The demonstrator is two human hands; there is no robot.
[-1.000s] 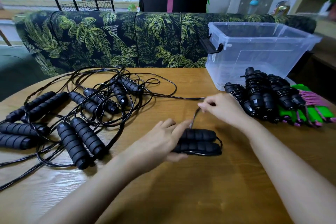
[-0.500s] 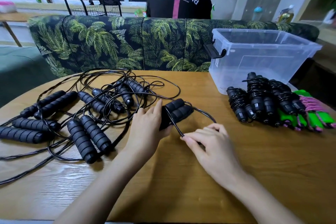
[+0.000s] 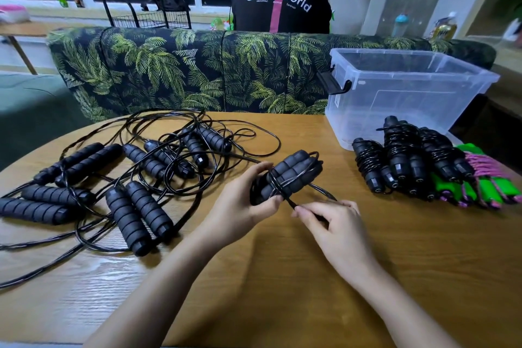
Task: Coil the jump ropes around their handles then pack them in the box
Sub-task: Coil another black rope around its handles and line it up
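Head view, wooden counter (image 3: pixel 282 277).

We saw the left hand (image 3: pixel 240 200) holding a pair of black foam handles (image 3: pixel 291 172) raised just above the counter, tilted up to the right. Its fingers (image 3: pixel 272 200) were curled under the pair and the thumb lay over the top. A few turns of black cord (image 3: pixel 278 182) wrapped the handles near that grip.

We logged the right hand (image 3: pixel 336 223) close beside, fingers pinched together on the cord where it left the handles.

To the left lay uncoiled jump ropes (image 3: pixel 147 175) in a tangle. To the right, coiled black ropes (image 3: pixel 401 155) sat in a row, with green-and-pink ropes (image 3: pixel 485 178) at the far end. The clear plastic box (image 3: pixel 395 99) stood just behind them; we could make out no ropes inside.
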